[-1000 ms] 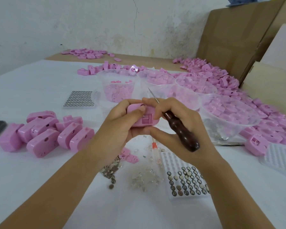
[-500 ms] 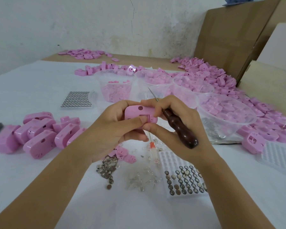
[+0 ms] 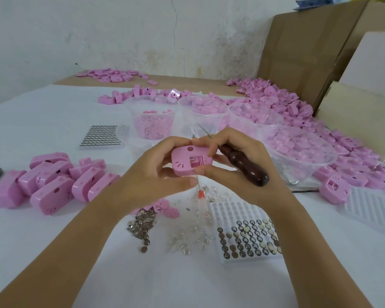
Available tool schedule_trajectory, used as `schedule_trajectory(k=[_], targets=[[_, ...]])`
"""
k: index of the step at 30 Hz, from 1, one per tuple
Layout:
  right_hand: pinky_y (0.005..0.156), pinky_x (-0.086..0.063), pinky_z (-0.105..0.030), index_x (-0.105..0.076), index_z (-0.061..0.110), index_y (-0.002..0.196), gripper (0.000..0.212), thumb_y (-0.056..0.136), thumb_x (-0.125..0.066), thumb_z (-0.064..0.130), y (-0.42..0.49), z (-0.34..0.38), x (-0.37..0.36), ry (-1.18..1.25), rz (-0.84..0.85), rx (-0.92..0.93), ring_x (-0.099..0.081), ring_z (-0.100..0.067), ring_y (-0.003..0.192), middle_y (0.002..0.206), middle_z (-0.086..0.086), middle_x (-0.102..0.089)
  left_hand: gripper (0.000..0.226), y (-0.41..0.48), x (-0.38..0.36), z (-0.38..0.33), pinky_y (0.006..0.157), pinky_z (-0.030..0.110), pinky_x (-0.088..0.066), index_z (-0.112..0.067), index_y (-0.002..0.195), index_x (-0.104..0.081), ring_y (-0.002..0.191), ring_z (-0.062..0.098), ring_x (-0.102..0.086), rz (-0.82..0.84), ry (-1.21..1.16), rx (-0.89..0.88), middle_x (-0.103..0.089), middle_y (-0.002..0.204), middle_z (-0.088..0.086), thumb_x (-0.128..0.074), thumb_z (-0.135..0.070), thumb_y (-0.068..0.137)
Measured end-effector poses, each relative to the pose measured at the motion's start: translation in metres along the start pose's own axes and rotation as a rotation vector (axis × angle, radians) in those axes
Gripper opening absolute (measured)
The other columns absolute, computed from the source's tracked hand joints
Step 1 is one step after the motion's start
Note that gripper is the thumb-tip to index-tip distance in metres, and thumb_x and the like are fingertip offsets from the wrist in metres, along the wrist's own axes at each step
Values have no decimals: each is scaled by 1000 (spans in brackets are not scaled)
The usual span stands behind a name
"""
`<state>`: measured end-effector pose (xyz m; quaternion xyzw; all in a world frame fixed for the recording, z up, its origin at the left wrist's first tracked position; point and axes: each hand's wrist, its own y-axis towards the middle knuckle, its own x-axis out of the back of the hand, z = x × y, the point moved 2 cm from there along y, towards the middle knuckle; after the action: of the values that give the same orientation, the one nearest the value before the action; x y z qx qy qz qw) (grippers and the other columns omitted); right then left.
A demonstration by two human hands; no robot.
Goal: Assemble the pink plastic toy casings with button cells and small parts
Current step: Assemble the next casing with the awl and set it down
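My left hand (image 3: pixel 152 174) and right hand (image 3: pixel 250 174) bare, slim fingers (image 3: pixel 177 143), short plain nails, both forearms (image 3: pixel 80 236) bare past the wrists, smooth, slender

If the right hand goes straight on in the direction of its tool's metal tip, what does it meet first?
Probably the clear plastic tub just beyond the tip: the right hand holds the wooden-handled tool pointing away toward it. Depth is unclear, so the tip might pass above the rim.

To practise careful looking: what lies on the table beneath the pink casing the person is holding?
A clear-handled tool with an orange collar, loose clear parts and small pink pieces. The left hand and right hand cover the rest beneath the pink casing.
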<state>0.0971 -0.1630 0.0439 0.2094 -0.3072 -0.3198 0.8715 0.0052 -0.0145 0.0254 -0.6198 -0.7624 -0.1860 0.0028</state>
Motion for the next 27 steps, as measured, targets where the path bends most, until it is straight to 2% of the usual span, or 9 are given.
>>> schedule_trajectory(k=[3, 6, 9, 14, 16, 19, 22, 24, 27], targets=[[86, -54, -46, -55, 8, 84, 23, 74, -74, 11, 0, -2, 5, 20, 53, -35, -64, -20, 103, 105, -5, -68, 55, 0, -3, 1, 86, 26, -52, -41, 108, -53, 103, 9, -61, -43, 184, -75, -61, 106, -20, -73, -45, 56], [83, -55, -46, -54, 9, 85, 22, 76, -75, 9, 3, -3, 7, 15, 111, -32, -64, -23, 103, 101, -14, -66, 45, 0, -2, 2, 84, 24, -51, -38, 99, -54, 101, 9, -61, -90, 177, -152, -64, 104, -16, -74, -42, 60], [84, -56, -38, -54, 9, 86, 24, 75, -76, 7, 6, -6, 6, 8, 140, -56, -63, -17, 106, 97, -14, -63, 36, 0, -2, 3, 82, 19, -51, -33, 91, -56, 94, 9, -62, -86, 240, -168, -65, 97, -15, -75, -40, 61], [85, -56, -34, -53, 8, 89, 26, 75, -75, 2, -2, -22, 1, 1, 243, -111, -62, -17, 108, 104, -18, -61, 29, 1, -1, 8, 79, 13, -46, -26, 89, -65, 85, 2, -60, 22, 439, -120, -66, 89, -13, -83, -18, 68], [84, -56, -33, -54, 10, 87, 28, 73, -76, 0, -7, -29, -3, 13, 201, -113, -62, -21, 107, 102, -19, -61, 27, 1, 0, 10, 77, 14, -45, -23, 88, -66, 84, 4, -59, 65, 497, -104, -67, 87, -10, -82, -15, 69], [83, -56, -39, -55, 7, 86, 27, 72, -78, 4, -13, -38, -10, 3, 138, -82, -63, -30, 99, 97, -16, -64, 24, 2, 1, 13, 75, 24, -44, -24, 83, -63, 81, 9, -58, 84, 562, -94, -66, 85, -7, -82, -17, 69], [81, -56, -41, -55, 12, 84, 28, 71, -79, 7, -15, -43, -15, -34, 89, -65, -66, -23, 94, 96, -9, -67, 26, 4, 2, 15, 76, 25, -43, -27, 81, -60, 83, 8, -57, 76, 614, -106, -67, 90, -3, -81, -17, 69], [77, -56, -44, -55, 14, 83, 29, 71, -80, 7, -16, -45, -18, -90, 42, -47, -67, -24, 90, 95, -6, -68, 29, 4, 3, 17, 80, 18, -42, -29, 83, -60, 89, 3, -56, 65, 614, -113, -67, 98, -5, -80, -13, 70], [68, -54, -47, -58, 7, 85, 24, 72, -79, 12, -18, -45, -19, -198, -44, 53, -65, -30, 82, 89, -10, -66, 30, 5, 2, 20, 86, 3, -36, -29, 88, -60, 100, -10, -51, 20, 608, -119, -63, 110, -11, -78, -12, 73]])
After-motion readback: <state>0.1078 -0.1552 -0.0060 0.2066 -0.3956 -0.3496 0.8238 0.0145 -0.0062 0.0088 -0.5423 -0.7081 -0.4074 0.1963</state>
